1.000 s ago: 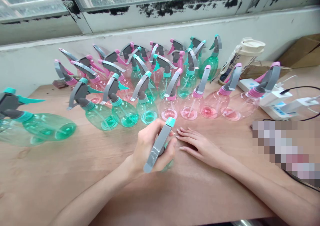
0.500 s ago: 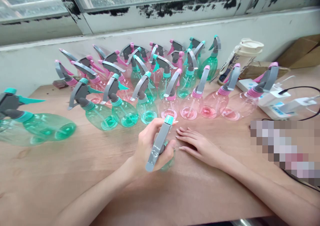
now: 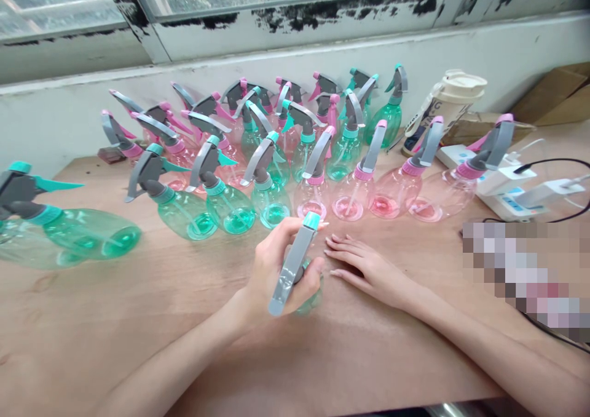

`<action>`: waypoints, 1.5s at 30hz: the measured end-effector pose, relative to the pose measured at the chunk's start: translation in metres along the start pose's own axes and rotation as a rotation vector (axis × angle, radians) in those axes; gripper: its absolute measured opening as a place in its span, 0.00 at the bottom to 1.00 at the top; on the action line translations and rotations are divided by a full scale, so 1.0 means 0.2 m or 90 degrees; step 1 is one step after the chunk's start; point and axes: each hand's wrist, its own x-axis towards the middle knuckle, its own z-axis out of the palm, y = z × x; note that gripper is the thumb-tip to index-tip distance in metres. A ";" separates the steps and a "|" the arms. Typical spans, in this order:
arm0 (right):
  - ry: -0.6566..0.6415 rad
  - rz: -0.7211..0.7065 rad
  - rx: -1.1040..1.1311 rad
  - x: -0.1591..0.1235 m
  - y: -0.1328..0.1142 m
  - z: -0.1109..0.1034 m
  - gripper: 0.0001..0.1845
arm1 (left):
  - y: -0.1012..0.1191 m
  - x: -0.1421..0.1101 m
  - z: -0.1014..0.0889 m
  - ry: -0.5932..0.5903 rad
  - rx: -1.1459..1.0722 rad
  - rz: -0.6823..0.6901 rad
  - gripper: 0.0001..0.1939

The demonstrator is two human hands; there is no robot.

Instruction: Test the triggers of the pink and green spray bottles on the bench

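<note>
My left hand [image 3: 271, 263] is closed around the neck and trigger of a green spray bottle [image 3: 295, 263] with a grey head and teal nozzle. Most of that bottle's body is hidden under the head and my fingers. To its right, my right hand [image 3: 364, 266] rests on the wooden table [image 3: 378, 368], fingers stretched out and holding nothing. Just beyond my hands stands a front row of green spray bottles [image 3: 230, 208] and pink spray bottles [image 3: 353, 195]. Behind these crowd several more of both colours.
At the far left are more green bottles [image 3: 92, 232]. A cream lidded tumbler [image 3: 445, 106], a power strip [image 3: 511, 202] with plugged-in chargers and brown cardboard [image 3: 555, 97] lie at the right. A blurred-out patch [image 3: 530, 275] covers the right edge. A wall and window run behind.
</note>
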 end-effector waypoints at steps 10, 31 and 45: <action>0.007 -0.004 0.008 0.00 0.00 -0.01 0.21 | 0.05 0.03 -0.01 0.013 0.062 0.028 0.04; 0.011 -0.008 0.003 0.00 0.00 0.00 0.22 | 0.02 0.01 0.02 0.030 0.017 -0.025 0.16; 0.014 -0.003 0.003 0.00 -0.01 -0.01 0.21 | 0.04 0.03 0.00 0.025 0.045 -0.005 0.09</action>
